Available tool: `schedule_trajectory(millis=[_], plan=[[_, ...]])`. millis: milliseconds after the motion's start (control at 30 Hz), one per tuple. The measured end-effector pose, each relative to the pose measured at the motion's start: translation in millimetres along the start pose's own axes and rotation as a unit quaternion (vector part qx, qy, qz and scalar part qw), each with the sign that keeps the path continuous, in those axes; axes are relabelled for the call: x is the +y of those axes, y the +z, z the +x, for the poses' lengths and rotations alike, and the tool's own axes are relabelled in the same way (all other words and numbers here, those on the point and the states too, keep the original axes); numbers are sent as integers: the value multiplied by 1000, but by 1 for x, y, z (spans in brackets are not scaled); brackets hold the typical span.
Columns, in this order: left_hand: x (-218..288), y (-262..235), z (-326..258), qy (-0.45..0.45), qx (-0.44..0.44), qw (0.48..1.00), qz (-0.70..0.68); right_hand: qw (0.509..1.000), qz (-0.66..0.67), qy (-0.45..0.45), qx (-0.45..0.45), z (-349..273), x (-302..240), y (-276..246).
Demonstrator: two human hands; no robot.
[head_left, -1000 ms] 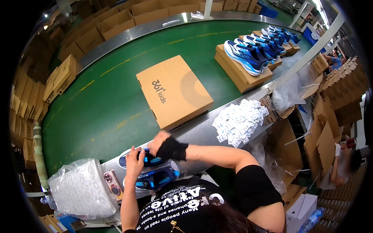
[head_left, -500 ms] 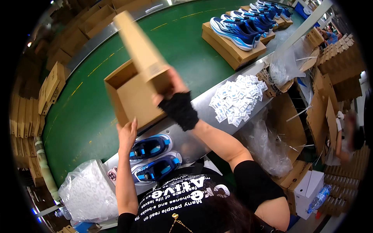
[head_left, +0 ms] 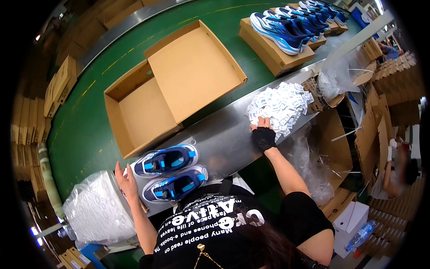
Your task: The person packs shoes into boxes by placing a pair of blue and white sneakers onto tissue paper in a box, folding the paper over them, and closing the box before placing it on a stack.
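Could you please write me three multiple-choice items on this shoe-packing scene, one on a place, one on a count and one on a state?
1. Where does the right hand rest?
A. On the heap of small white packets
B. Inside the cardboard box
C. On a shoe

2. How many blue shoes lie on the metal ledge just in front of the person?
A. One
B. Two
C. Four

3. In what state is the cardboard box on the green belt?
A. Shut
B. Crushed flat
C. Open and empty, lid folded back

Answers: 1 A, the fingers touch the packets' edge. 2 B, a pair lies side by side by the left hand. 3 C, the bare bottom shows.
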State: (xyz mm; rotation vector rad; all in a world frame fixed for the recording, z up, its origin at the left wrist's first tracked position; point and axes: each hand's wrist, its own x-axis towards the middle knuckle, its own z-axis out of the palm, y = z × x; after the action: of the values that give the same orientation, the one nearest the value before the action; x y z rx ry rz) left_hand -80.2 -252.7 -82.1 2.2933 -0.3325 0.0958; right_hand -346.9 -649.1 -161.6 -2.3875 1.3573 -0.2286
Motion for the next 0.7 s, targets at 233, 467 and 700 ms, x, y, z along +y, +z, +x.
schedule_trajectory(millis=[233,467,700], plan=[[-86,-53,-34,-131,58,981,-132,941,313,62,110,15,1,9],[-98,-98,-50,-258,137,943,-161,742,661,32,-104,25,-180,-63],[-140,-129,-34,-252,172,946,-107,766,588,-89,-245,38,-305,-6]])
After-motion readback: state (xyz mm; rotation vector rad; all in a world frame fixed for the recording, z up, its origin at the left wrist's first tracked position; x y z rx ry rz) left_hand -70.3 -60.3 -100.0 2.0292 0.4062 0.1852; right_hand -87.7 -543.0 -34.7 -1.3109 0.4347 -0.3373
